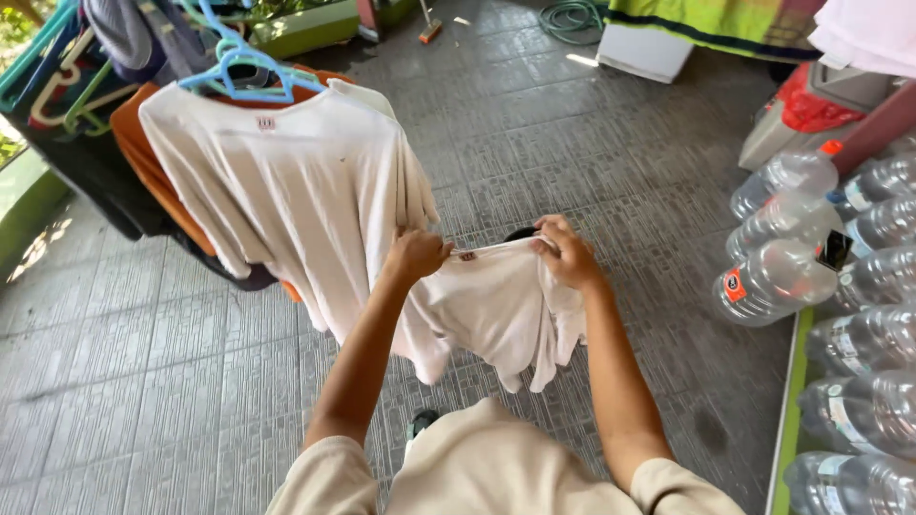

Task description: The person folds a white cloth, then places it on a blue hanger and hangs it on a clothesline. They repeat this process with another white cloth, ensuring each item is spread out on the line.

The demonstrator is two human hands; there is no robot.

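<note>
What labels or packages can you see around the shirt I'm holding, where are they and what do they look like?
Neck label: small reddish rectangle at the collar of the held white shirt, between left hand and right hand.
Neck label: same kind, on the hung white shirt.
Plastic bottles: clear, stacked on their sides at right.
Bottle sticker: orange-red patch.

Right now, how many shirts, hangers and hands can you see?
White shirts: 2, the held shirt and the hung shirt
Orange shirts: 1
Blue hangers in use: 1
Hands: 2, left hand and right hand
Total: 6
</note>
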